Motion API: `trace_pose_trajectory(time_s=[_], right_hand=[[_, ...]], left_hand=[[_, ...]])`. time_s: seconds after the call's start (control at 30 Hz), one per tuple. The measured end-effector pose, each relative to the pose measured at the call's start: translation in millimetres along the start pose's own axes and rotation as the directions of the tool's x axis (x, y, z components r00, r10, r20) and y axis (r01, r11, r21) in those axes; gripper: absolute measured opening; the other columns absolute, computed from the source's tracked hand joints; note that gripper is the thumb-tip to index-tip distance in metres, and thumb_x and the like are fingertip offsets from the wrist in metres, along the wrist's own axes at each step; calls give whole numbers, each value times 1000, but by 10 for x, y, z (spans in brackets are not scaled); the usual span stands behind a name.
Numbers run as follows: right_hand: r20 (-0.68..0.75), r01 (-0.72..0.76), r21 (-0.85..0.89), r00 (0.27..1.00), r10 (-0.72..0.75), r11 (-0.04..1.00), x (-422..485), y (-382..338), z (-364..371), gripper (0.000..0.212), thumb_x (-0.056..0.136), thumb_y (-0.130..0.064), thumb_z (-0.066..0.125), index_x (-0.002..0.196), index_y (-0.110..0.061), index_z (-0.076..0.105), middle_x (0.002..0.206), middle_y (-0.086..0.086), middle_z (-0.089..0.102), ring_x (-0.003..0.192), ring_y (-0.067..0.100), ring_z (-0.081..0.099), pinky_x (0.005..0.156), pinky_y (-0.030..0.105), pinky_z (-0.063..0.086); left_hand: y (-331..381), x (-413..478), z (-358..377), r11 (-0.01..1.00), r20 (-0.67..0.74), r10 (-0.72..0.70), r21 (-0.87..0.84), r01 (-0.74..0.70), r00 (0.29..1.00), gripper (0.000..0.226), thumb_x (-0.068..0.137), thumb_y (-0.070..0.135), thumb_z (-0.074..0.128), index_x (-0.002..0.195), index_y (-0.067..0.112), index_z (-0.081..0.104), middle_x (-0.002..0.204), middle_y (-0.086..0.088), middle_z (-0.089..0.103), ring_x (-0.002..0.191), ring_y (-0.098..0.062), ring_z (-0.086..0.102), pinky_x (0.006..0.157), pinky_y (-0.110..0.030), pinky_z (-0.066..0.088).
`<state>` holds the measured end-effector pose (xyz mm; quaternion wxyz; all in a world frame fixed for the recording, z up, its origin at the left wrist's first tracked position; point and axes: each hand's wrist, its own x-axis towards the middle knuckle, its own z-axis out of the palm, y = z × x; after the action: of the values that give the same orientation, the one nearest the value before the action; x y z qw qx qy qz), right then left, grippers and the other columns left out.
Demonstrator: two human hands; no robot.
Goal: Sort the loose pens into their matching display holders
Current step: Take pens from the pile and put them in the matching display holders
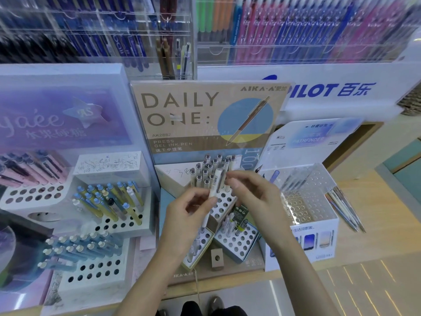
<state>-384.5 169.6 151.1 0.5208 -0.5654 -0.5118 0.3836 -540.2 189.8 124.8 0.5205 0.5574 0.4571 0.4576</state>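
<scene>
Well off to the left of the grips, a white perforated holder (118, 224) carries yellow-bodied pens with blue caps (109, 197). Below it, a second white perforated holder (95, 270) has pale blue pens (79, 247) leaning slantwise in its holes.

The left hand (189, 213) rises from below. Its thumb and fingertips pinch the lower half of a slim white plastic pen (216, 182), so that grip is closed on the barrel. The pen tilts, lower end down toward the left wrist and upper end up and to the right.

The right hand (255, 192) meets it from the other side with its fingertips curled onto the upper end, so this grip holds the pen too.

Just behind both grips, a white stepped holder with round holes (222, 208) stands below a tan backing card printed "DAILY ONE" (182, 110). It holds a cluster of white pens with grey caps (209, 167), and the held pen hangs right in front of that cluster.

To the right of the right grip, a clear acrylic box with a grid of holes (319, 176) sits on the pale wooden counter (376, 213). Farther right, several loose slim pens (346, 212) lie on the counter beside that box.
</scene>
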Motion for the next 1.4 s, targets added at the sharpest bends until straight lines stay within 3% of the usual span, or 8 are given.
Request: trace_pose_trajectory(time_s=[0.17,0.37,0.6,0.83,0.93,1.1,1.2,1.4], right_hand=[[-36,19,-96,999,-23,995,-55,10,127,8,87,-18,69,90,-24,66,77,-11,65,68,6,60,62,18,47],[-351,63,-168,929,-119,984,121,70,-87,18,87,-16,69,84,-32,63,73,-23,64,70,-3,58,67,11,44],[-248,45,-254,962,-110,966,260,208,33,5,92,-15,63,95,-19,62,81,-14,61,73,-7,56,66,5,41],[-9,62,-335,998,-69,940,207,297,82,25,93,-11,55,114,-22,50,93,-14,61,83,-2,59,70,13,46],[-35,73,-295,996,-87,953,179,378,170,14,97,-10,48,108,-15,54,98,-8,64,80,2,59,67,14,44],[-157,84,-341,977,-145,936,195,397,241,22,94,-10,58,114,-17,63,103,-3,55,90,-1,56,78,5,40],[-222,-5,-348,972,-77,937,230,362,280,21,91,-13,64,108,-23,58,94,-11,59,86,1,57,76,11,44],[-232,-17,-447,968,-98,895,291,307,321,16,89,-12,66,104,-11,61,88,-3,62,77,10,57,71,23,47]], left_hand=[[-43,-36,78,983,75,53,170,-65,996,19,83,19,70,87,38,66,86,9,67,83,-7,64,75,-26,52],[-86,-45,33,938,-118,178,320,-132,977,28,80,24,71,104,29,57,102,16,51,87,-1,57,76,-6,42],[-152,-50,-45,955,-174,123,290,-69,977,24,82,25,70,92,37,52,99,17,54,87,0,58,75,-9,44],[-162,-52,-41,975,-165,90,218,-52,982,18,84,21,69,93,29,56,97,13,56,85,2,57,71,-7,43],[-149,-43,-48,985,-173,61,171,-31,983,17,84,24,69,92,31,56,96,12,58,84,1,58,70,-7,42],[-139,-15,-65,988,-183,53,154,-25,982,18,84,24,69,91,34,56,96,12,60,84,0,58,72,-9,44],[-135,-4,-59,989,-177,53,143,-27,983,18,85,22,69,91,32,56,95,11,60,84,1,58,71,-8,42],[-122,6,-59,990,-166,44,137,-21,985,18,84,22,69,91,33,56,95,9,60,83,1,58,70,-7,42]])
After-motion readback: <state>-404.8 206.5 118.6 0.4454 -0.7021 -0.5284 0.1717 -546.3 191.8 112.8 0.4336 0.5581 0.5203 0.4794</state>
